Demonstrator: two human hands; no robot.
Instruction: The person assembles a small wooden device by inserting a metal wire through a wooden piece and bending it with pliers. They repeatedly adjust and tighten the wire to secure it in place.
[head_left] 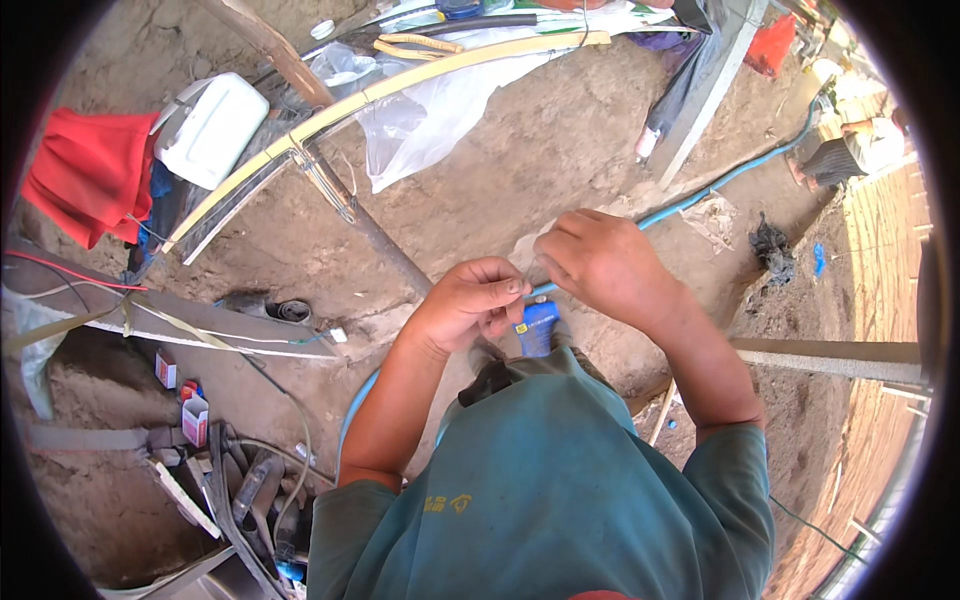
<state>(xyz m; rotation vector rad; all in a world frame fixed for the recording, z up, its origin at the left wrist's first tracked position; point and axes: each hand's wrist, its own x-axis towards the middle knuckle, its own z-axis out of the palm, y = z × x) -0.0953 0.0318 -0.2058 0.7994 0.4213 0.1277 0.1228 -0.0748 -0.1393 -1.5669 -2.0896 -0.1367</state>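
Note:
My left hand (470, 302) is in front of my body, palm partly up, with thumb and forefinger pinched together. My right hand (607, 262) is close by at the right, back of the hand up and fingers curled in toward the left fingertips. Whatever sits between the fingertips is too small to make out. A blue packet (539, 330) with a yellow mark shows right below the left fingers. Whether those fingers grip it or it lies behind them, I cannot tell.
A blue hose (720, 185) runs across the dirt ground. Upper left, a curved wooden strip (400, 85) lies near a white container (215, 130) and red cloth (90, 175). Tools and pipes (265, 490) clutter the lower left. A beam (830, 360) juts at right; another person (860, 150) is far right.

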